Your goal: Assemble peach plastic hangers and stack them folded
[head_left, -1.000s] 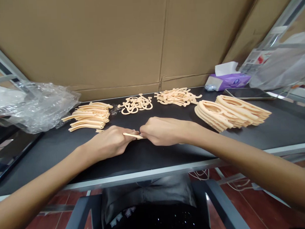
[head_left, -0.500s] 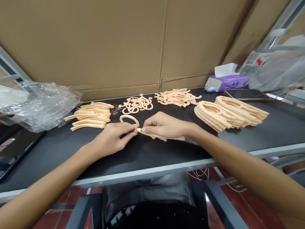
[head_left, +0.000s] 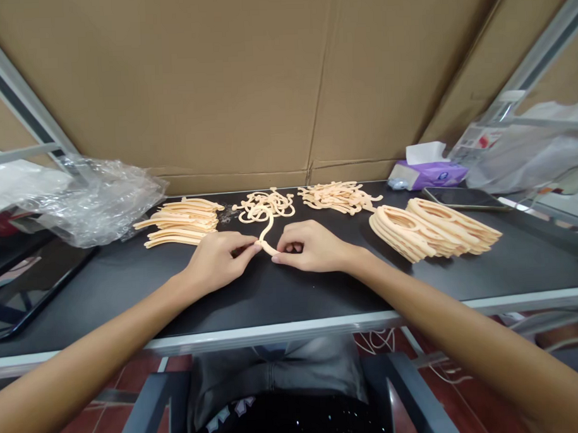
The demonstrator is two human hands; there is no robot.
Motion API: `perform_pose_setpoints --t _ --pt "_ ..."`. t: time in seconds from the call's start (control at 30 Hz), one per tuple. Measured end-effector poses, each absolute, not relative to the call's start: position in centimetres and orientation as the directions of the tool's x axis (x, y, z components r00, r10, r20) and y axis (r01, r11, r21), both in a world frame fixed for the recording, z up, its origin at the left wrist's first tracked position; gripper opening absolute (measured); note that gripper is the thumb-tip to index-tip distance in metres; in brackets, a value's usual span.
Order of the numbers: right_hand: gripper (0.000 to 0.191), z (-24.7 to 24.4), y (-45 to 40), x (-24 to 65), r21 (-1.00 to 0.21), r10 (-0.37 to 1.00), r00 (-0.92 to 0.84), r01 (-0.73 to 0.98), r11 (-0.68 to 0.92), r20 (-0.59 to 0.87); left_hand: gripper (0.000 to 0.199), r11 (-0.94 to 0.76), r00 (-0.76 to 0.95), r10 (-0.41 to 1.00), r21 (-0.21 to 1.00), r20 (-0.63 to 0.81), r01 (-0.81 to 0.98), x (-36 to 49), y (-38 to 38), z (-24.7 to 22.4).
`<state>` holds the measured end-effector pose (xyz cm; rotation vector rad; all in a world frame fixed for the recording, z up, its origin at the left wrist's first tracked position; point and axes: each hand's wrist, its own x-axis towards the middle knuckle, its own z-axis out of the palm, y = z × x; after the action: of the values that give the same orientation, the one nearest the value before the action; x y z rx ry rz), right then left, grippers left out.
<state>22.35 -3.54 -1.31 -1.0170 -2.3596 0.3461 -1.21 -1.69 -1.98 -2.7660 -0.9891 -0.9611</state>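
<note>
Near the middle of the black table [head_left: 273, 299], my left hand [head_left: 223, 258] pinches the joint of a pale curved piece [head_left: 266, 227]. My right hand [head_left: 309, 247] has its fingers closed on the short lower end of the same piece, just right of the joint. A thin S-shaped part rises from the joint toward a pile of curled pieces [head_left: 274, 203]. Behind my left hand lies a stack of long curved strips [head_left: 182, 221]. Thin branched pieces [head_left: 338, 196] lie beyond my right hand, and flat pieces with oval openings [head_left: 431, 227] are stacked to its right.
Crumpled clear plastic [head_left: 99, 201] and a dark tablet-like device [head_left: 30, 282] are at the left. A purple tissue pack [head_left: 429, 168] and a phone [head_left: 466, 197] lie at the back right. Cardboard [head_left: 237, 85] stands behind the table; metal posts rise on both sides.
The held piece has turned: its curved part now points up and away, and its other end angles down to the right. My right hand has rotated. The view has shifted slightly.
</note>
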Motion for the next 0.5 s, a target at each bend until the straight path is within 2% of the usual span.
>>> perform_pose_setpoints --t 0.1,0.23,0.37,0.5 --pt "0.023 -1.65 -3.55 22.23 -0.351 0.719 -0.554 0.631 0.692 0.42 0.027 -0.754 0.608 0.59 0.094 0.531 0.65 -1.18 -1.78 -1.91" --pt "0.026 -1.53 -3.62 22.36 -0.287 0.77 -0.511 0.726 0.625 0.382 0.03 -0.735 0.609 0.609 0.075 0.508 0.674 -1.16 -2.02 -1.84" --pt "0.025 -1.3 -3.65 22.36 -0.269 0.813 -0.478 0.778 0.567 0.331 0.026 -0.75 0.625 0.603 0.085 0.496 0.656 -1.2 -2.12 -1.94" --pt "0.022 -1.19 -3.66 22.3 -0.287 0.811 -0.488 0.766 0.575 0.322 0.026 -0.78 0.651 0.581 0.107 0.489 0.616 -1.21 -2.2 -1.76"
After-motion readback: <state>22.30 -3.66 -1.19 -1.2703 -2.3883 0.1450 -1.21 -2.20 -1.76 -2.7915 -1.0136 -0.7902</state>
